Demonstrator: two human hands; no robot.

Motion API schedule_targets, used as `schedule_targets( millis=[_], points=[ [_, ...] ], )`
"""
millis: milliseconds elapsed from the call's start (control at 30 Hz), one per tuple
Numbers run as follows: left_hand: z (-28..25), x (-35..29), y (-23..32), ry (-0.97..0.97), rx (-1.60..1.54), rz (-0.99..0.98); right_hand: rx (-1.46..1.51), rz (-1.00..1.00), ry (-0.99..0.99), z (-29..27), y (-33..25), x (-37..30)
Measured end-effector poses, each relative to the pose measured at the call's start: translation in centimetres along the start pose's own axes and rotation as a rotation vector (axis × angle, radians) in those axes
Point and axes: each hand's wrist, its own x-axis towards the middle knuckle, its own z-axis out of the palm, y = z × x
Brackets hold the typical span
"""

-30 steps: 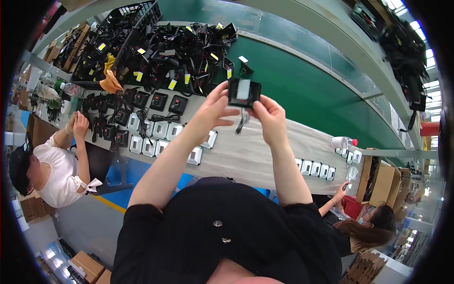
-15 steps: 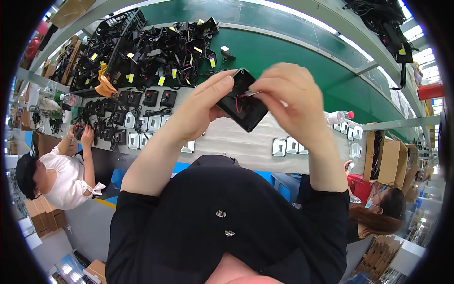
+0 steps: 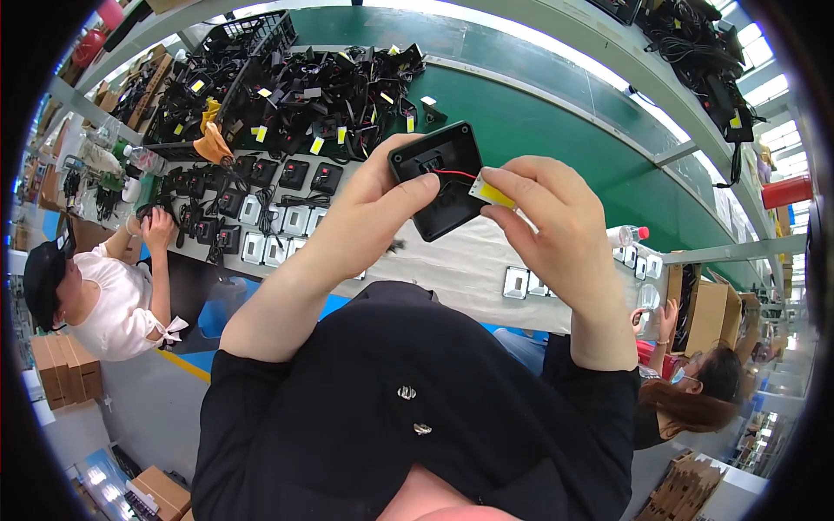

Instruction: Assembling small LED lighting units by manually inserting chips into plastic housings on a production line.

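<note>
My left hand (image 3: 360, 208) grips a black, open, box-shaped lamp housing (image 3: 447, 211) by its left side, the thumb reaching over the rim into it. The housing is tilted, its hollow side facing me. Between the thumb and fingers of my right hand (image 3: 560, 217) is a small yellow-and-white LED plate (image 3: 494, 192), just off the housing's right edge. A red wire (image 3: 455, 172) runs from inside the housing to the plate, with a dark wire beside it. The palm side of my left fingers is hidden behind the housing.
Many black lamp parts with cables (image 3: 334, 95) are heaped at the back left beside a black crate (image 3: 252, 43). Silver-framed lamps (image 3: 516, 281) lie on the grey table (image 3: 443, 278). A bottle (image 3: 621, 235) stands right. People work on both sides; a metal shelf beam (image 3: 599, 52) crosses overhead.
My right hand has turned the LED plate so its yellow face shows, and drawn it to the housing's right edge. The housing has tilted, and my left thumb has moved inside it.
</note>
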Motion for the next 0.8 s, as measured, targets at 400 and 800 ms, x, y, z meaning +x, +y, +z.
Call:
schedule_targets(
  millis=[400, 800],
  points=[
    [-0.1, -0.6, 0.7, 0.097, 0.092, 0.129, -0.239, -0.144, 0.011, 0.0, -3.0, 0.5],
    [0.0, -0.5, 0.4, 0.186, 0.196, 0.353, -0.010, -0.006, 0.167, 2.5, -4.4, 0.9]
  ],
)
